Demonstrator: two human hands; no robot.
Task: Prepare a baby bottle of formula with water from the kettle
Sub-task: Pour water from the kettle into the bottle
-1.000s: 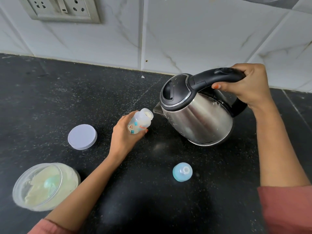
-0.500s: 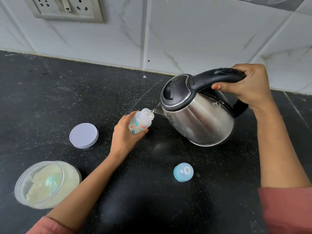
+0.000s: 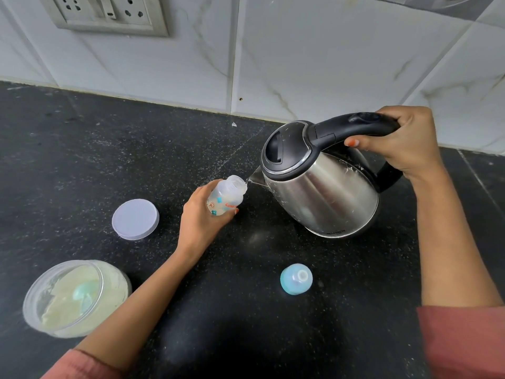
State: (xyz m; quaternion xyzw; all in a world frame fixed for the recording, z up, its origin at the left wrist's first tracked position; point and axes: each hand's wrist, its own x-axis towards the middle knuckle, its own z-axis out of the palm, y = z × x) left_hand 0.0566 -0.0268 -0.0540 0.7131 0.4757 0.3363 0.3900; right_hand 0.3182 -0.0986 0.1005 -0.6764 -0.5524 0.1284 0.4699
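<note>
- Cream formula jar [image 3: 120, 285], open, at 8 o'clock; blue teat cap [image 3: 296, 278] at 6 o'clock, both on black desk [image 3: 82, 160].
- Left grip [image 3: 199, 222] curled round tilted bottle [image 3: 226, 196], centre.
- Right grip [image 3: 407, 143] wrapped round kettle [image 3: 322, 198] handle, 2 o'clock; spout just beside bottle mouth.

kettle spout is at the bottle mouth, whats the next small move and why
Probably tip the kettle slightly more, slowly. The right hand grips its handle, the spout sits right at the open mouth of the bottle that the left hand holds tilted toward it, and only a thin thread of water seems to cross.
</note>
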